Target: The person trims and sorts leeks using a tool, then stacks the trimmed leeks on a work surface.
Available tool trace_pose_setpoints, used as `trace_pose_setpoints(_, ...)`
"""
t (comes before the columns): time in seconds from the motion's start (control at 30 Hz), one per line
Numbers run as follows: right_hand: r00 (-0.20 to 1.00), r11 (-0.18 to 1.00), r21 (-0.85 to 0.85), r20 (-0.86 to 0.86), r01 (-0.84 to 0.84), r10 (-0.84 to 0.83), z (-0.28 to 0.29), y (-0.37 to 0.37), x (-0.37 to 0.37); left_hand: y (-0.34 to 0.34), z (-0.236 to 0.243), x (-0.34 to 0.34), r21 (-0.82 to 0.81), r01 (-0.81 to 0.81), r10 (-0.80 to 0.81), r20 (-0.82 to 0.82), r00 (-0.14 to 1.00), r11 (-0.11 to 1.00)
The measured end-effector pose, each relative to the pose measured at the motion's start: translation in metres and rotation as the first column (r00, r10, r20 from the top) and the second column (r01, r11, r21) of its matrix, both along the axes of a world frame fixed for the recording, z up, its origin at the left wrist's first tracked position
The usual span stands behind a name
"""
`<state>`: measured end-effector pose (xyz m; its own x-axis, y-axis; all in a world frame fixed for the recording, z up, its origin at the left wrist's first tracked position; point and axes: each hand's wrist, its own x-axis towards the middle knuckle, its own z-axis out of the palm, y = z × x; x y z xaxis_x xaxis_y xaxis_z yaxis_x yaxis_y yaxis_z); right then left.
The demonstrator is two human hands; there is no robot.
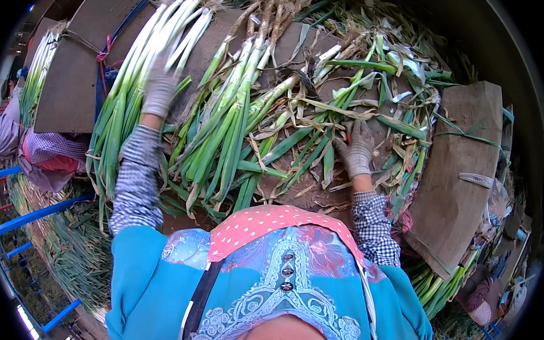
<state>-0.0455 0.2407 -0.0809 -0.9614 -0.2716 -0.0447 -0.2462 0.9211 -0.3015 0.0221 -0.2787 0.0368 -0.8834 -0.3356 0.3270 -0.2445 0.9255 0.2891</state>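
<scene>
My left hand (159,92), in a pale glove, is over a bundle of peeled green onions (133,79) with white stalks and long green leaves. Motion blurs its fingers, so their grip is unclear. To the right lie unpeeled green onions (225,124), with brownish roots at the far side. My right hand (358,151), also gloved, is low over loose leaves and dry husks (298,134) on the brown work surface. Its fingers are bent, and a small red thing (349,138) shows beside them, too little of it to name.
A brown board (74,61) tied with cord stands at the left, and another board (459,173) at the right. Peelings (407,60) heap up at the far right. Beyond the left board are more green onions (40,78) and a person's checked sleeve (51,149). Blue rails (39,214) run at lower left.
</scene>
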Motion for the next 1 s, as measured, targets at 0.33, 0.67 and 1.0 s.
trace_pose_setpoints(0.33,0.982,0.992,0.085,0.159,0.094,-0.106,0.025,0.024,0.021,0.339,-0.090,-0.005,0.203,0.278,-0.341,0.445,0.828,0.939)
trace_pose_setpoints(0.67,0.990,0.939,-0.321,0.097,0.126,-0.100,0.031,0.101,0.044,0.300,-0.035,-0.019,0.609,0.552,-0.761,0.644,0.075,0.570)
trace_pose_setpoints(1.0,0.990,0.965,-0.261,0.127,-0.027,0.062,0.036,0.070,0.022,0.381,-0.116,-0.189,0.333,0.128,-0.268,0.420,0.867,0.934)
